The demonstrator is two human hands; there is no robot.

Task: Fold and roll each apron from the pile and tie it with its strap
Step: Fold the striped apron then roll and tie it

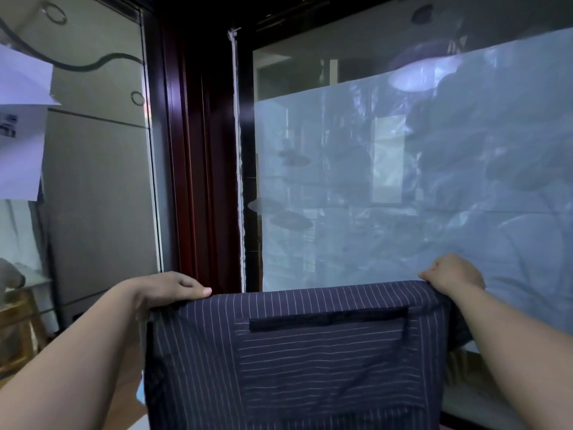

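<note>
Apron (pixel 297 361) hangs upright, top edge level between hands.

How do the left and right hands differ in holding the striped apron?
The left hand sits lower in view, thumb laid flat along the top edge of the dark navy pinstriped fabric apron; the right hand sits higher, knuckles showing, cloth bunched beneath it. Both grip a top corner.

The apron (pixel 294 352), stretched between the left hand (pixel 167 288) and the right hand (pixel 452 274), hangs like a curtain and blocks the way straight down in front. Behind it the glass pane (pixel 403 181) and dark red frame (pixel 201 150) wall off the far side. Open air lies above the apron's top edge and outside each forearm.
</note>
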